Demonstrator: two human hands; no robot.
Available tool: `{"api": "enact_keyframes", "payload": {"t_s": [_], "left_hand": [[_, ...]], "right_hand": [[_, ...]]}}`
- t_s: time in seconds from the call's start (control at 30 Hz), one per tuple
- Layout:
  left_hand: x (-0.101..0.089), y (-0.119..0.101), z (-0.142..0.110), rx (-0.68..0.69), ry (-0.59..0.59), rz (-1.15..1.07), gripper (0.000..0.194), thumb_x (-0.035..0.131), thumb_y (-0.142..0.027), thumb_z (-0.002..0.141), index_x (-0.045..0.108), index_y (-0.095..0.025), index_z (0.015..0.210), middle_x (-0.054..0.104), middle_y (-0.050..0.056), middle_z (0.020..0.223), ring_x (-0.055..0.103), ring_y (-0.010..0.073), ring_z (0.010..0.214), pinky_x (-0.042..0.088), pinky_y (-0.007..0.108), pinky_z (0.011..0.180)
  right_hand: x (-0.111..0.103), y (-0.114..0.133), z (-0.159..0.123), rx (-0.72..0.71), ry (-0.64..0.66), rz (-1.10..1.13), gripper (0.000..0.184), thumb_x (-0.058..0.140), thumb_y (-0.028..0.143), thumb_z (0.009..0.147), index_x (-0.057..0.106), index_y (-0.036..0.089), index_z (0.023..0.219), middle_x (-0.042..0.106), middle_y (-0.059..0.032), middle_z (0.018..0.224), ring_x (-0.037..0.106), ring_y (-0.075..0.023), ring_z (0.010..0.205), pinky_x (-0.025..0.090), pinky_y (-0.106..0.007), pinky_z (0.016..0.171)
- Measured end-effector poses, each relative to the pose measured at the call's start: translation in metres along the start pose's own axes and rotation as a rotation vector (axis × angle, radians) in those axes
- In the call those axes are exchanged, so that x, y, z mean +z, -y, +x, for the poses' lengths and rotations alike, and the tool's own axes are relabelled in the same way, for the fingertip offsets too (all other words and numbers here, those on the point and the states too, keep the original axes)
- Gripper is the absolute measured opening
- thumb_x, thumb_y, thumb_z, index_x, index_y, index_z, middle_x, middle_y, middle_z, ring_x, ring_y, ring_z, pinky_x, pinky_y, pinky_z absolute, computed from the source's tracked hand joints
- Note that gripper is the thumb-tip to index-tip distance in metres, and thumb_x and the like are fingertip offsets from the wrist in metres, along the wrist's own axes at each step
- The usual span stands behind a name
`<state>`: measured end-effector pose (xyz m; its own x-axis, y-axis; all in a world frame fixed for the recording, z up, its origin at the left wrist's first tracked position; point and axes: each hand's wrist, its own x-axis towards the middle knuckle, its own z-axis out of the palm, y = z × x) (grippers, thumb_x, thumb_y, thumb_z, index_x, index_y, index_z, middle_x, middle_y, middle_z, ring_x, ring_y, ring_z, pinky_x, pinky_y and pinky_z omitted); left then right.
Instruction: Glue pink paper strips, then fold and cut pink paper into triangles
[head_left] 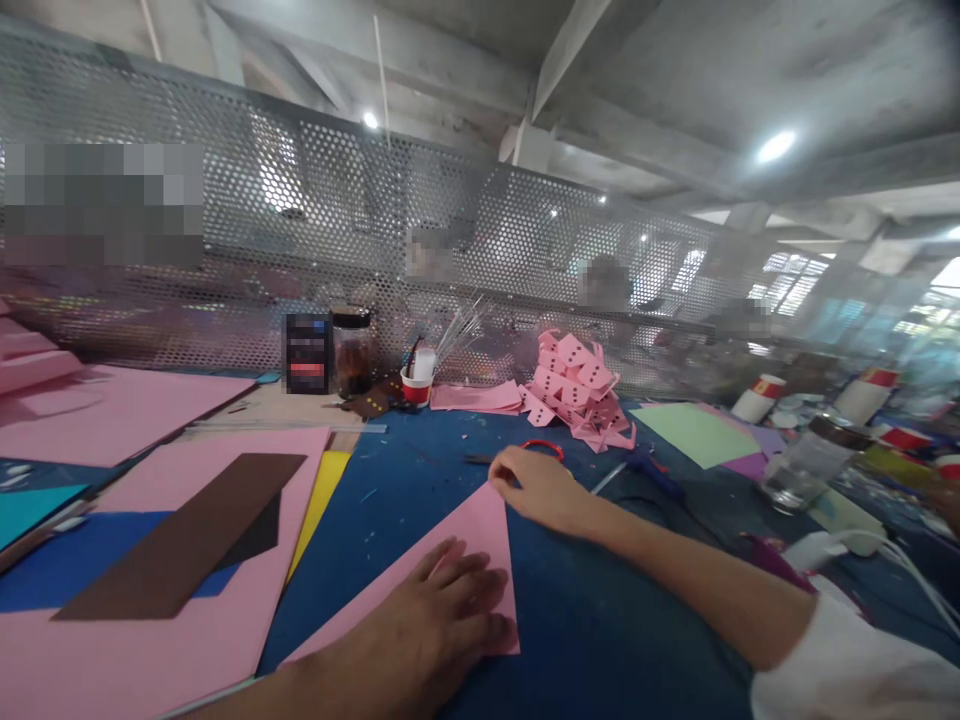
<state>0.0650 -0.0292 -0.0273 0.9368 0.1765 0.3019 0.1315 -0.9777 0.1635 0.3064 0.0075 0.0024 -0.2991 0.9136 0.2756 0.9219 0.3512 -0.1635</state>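
This place seems to be a craft workshop inside a large, unfinished building. The ceiling [675, 100] is of bare concrete with heavy beams [574, 50], and bright lamps [776, 146] are lit there. A perforated metal panel [480, 220] stands as a partition behind the blue worktop [420, 480]. Coloured sheets [694, 432], a heap of cut pink pieces [577, 385], red-handled scissors [552, 446], jars [802, 465] and paper cups [417, 386] show that handmade work is done here.

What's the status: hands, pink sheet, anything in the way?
Left hand palm-down on pink sheet. Right hand at sheet's far corner. Red-handled scissors just beyond, partly hidden.
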Motion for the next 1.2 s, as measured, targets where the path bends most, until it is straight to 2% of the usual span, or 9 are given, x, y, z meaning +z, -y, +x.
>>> {"api": "enact_keyframes", "payload": {"t_s": [0.1, 0.23, 0.47, 0.6, 0.77, 0.93, 1.03, 1.1, 1.2], "left_hand": [[0.001, -0.001, 0.001, 0.020, -0.025, 0.001, 0.026, 0.051, -0.022, 0.102, 0.064, -0.033, 0.120, 0.068, 0.001, 0.132, 0.058, 0.0213, 0.130, 0.033, 0.046, 0.122], [0.002, -0.001, 0.001, 0.011, 0.013, 0.019, 0.032, 0.049, -0.016, 0.100, 0.060, -0.030, 0.128, 0.068, 0.002, 0.132, 0.058, 0.0205, 0.129, 0.029, 0.048, 0.124], [0.010, 0.008, -0.003, -0.051, 0.004, 0.018, 0.052, 0.057, -0.021, 0.097, 0.047, -0.032, 0.147, 0.063, 0.003, 0.141, 0.056, 0.0215, 0.133, 0.037, 0.043, 0.121], [0.013, 0.010, -0.005, -0.088, 0.005, -0.035, 0.047, 0.056, -0.025, 0.099, 0.050, -0.031, 0.145, 0.066, 0.002, 0.137, 0.059, 0.0205, 0.128, 0.043, 0.039, 0.117], [0.016, 0.009, -0.006, -0.121, -0.042, -0.062, 0.039, 0.056, -0.024, 0.100, 0.056, -0.026, 0.138, 0.065, 0.005, 0.138, 0.054, 0.0208, 0.134, 0.042, 0.039, 0.117], [0.010, 0.006, -0.004, -0.170, 0.001, -0.122, 0.039, 0.056, -0.025, 0.099, 0.059, -0.032, 0.137, 0.062, 0.003, 0.142, 0.053, 0.0214, 0.135, 0.043, 0.040, 0.117], [0.010, 0.007, -0.005, -0.252, -0.017, -0.058, 0.048, 0.060, -0.036, 0.098, 0.052, -0.030, 0.145, 0.058, 0.005, 0.147, 0.049, 0.0239, 0.139, 0.041, 0.042, 0.118], [0.014, 0.009, -0.007, -0.332, -0.045, 0.045, 0.067, 0.063, -0.051, 0.093, 0.041, -0.029, 0.153, 0.053, 0.008, 0.152, 0.047, 0.0275, 0.141, 0.037, 0.048, 0.119], [0.022, 0.016, -0.010, -0.447, -0.073, 0.148, 0.085, 0.064, -0.063, 0.088, 0.033, -0.027, 0.158, 0.047, 0.011, 0.157, 0.045, 0.0325, 0.143, 0.033, 0.053, 0.120]], "right_hand": [[0.004, 0.017, -0.040, -0.030, -0.044, 0.008, 0.007, 0.060, 0.017, 0.094, 0.066, 0.021, 0.092, 0.070, -0.0010, 0.095, 0.065, -0.0158, 0.088, 0.047, -0.028, 0.080], [0.020, 0.019, -0.063, -0.040, -0.111, -0.003, 0.013, 0.055, 0.015, 0.097, 0.066, 0.020, 0.101, 0.069, -0.0066, 0.104, 0.062, -0.0213, 0.099, 0.045, -0.036, 0.090], [0.033, 0.014, -0.071, -0.155, -0.161, -0.019, 0.014, 0.051, 0.016, 0.099, 0.064, 0.020, 0.104, 0.069, -0.0073, 0.104, 0.059, -0.0232, 0.095, 0.044, -0.039, 0.087], [0.028, 0.017, -0.076, -0.162, -0.147, 0.015, 0.015, 0.050, 0.016, 0.100, 0.063, 0.019, 0.107, 0.069, -0.0074, 0.105, 0.059, -0.0228, 0.095, 0.043, -0.039, 0.087], [0.024, 0.015, -0.076, -0.150, -0.141, 0.075, 0.017, 0.048, 0.016, 0.101, 0.064, 0.019, 0.107, 0.069, -0.0081, 0.107, 0.060, -0.0232, 0.099, 0.043, -0.040, 0.089], [0.026, 0.009, -0.074, -0.090, -0.168, 0.126, 0.018, 0.048, 0.016, 0.101, 0.065, 0.020, 0.107, 0.070, -0.0075, 0.105, 0.062, -0.0232, 0.101, 0.044, -0.039, 0.090], [0.026, 0.005, -0.072, -0.064, -0.201, 0.092, 0.019, 0.048, 0.017, 0.101, 0.065, 0.020, 0.107, 0.070, -0.0086, 0.106, 0.062, -0.0243, 0.104, 0.045, -0.041, 0.093], [0.026, 0.003, -0.072, -0.072, -0.204, 0.090, 0.019, 0.048, 0.017, 0.101, 0.066, 0.020, 0.107, 0.070, -0.0090, 0.107, 0.062, -0.0246, 0.105, 0.045, -0.042, 0.095], [0.027, 0.003, -0.071, -0.085, -0.198, 0.113, 0.018, 0.050, 0.016, 0.099, 0.065, 0.020, 0.108, 0.070, -0.0085, 0.106, 0.062, -0.0243, 0.104, 0.046, -0.042, 0.094]]}}
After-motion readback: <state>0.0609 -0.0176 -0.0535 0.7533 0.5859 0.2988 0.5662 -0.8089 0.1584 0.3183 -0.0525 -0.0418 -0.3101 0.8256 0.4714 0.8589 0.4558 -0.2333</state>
